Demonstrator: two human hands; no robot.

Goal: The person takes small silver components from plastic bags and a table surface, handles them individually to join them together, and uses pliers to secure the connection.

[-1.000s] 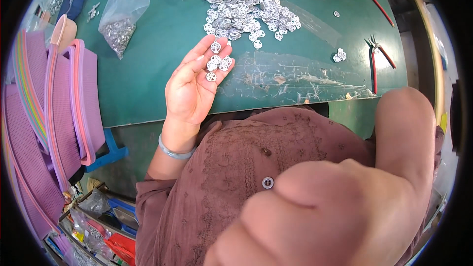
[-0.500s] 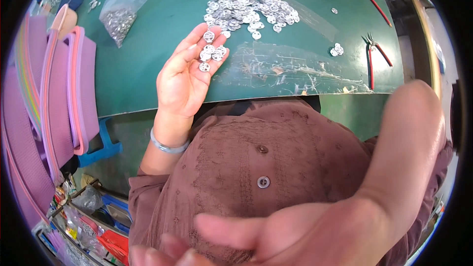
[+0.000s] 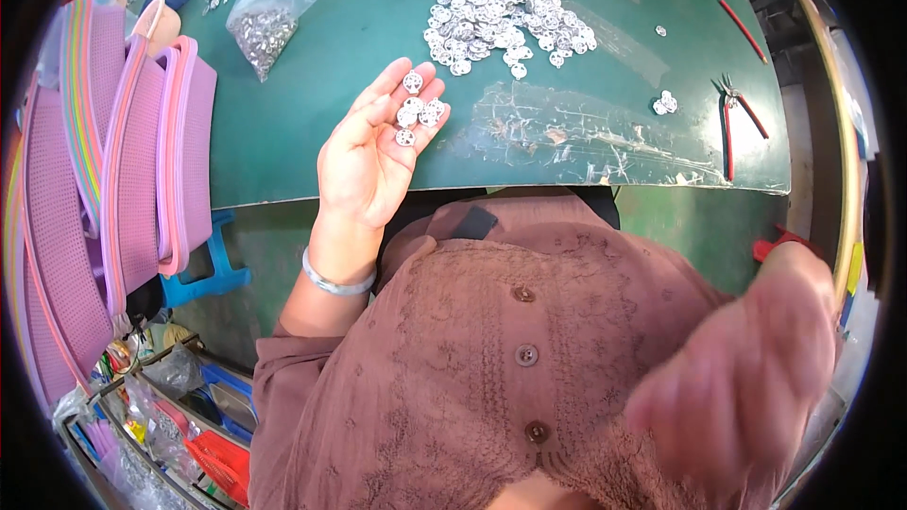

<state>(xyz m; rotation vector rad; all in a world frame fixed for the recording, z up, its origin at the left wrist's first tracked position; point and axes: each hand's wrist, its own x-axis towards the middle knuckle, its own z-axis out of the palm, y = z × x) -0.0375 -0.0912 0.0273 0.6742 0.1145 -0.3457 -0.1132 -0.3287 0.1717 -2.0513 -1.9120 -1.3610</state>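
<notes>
My left hand point(image 3: 364, 170) is palm up at the table's near edge, its fingers stretched loosely. It holds several small round silver charms point(image 3: 410, 113) with openwork patterns, lying on the fingers and palm. Just beyond the fingertips spreads a large pile of similar charms point(image 3: 482, 14). Low on the right, in front of my brown shirt, is my right hand point(image 3: 737, 397). It is smeared by motion, so its finger pose and anything in it cannot be made out.
On the green table point(image 3: 331, 132) lie a clear bag of small metal parts point(image 3: 267, 33), red-handled pliers point(image 3: 730, 118), a red stick point(image 3: 744, 30) and a few loose charms point(image 3: 665, 102). Purple baskets point(image 3: 132, 151) stand at the left; a blue stool point(image 3: 213, 269) is below.
My right hand has moved right and drawn back from the lower middle. The left hand still holds the charms. The whole view has shifted slightly, with the table appearing farther right.
</notes>
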